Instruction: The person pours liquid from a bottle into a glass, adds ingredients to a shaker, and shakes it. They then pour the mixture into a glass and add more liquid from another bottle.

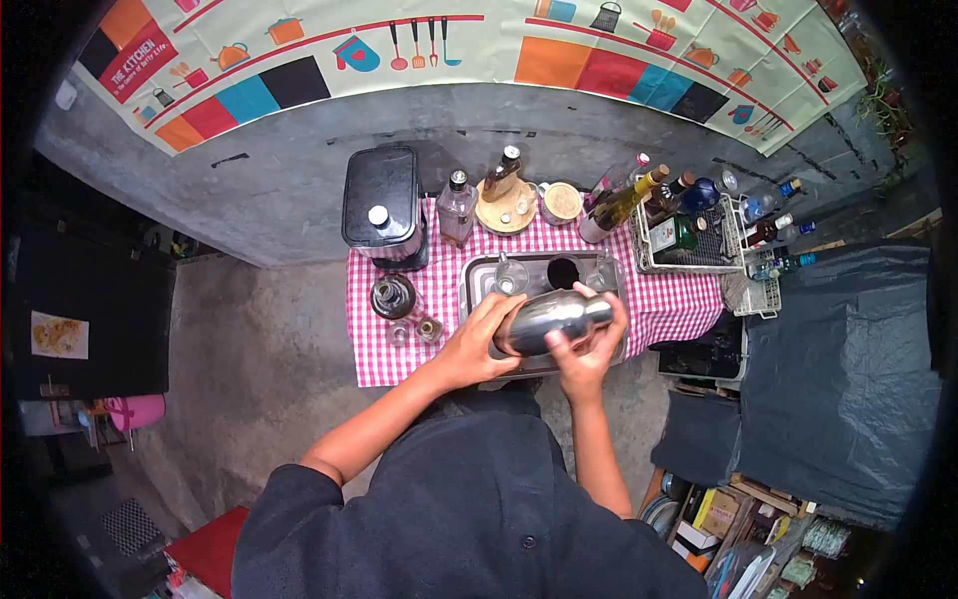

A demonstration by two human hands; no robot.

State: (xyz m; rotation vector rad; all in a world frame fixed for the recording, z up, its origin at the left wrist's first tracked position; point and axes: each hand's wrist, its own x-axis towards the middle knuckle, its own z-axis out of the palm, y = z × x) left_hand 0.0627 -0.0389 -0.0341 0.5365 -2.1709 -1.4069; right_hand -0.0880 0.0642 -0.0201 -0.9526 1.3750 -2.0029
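A shiny metal cocktail shaker (549, 321) lies on its side in the air between my two hands, above a metal tray (469, 283). My left hand (481, 339) is wrapped round its wider end. Around the narrower cap end are the fingers of my right hand (591, 349). Behind the shaker, a clear glass (512, 274) and a dark round cup (563, 271) stand on the tray. Another clear glass (603, 271) is partly hidden by my right hand.
A red checked cloth (371, 354) covers the table. To the left stand a black-lidded container (381, 195), a dark bottle (393, 296) and small glasses (429, 329). Several bottles and a white wire basket (689, 268) line the right. A bottle (457, 208) and wooden plate (507, 212) stand behind.
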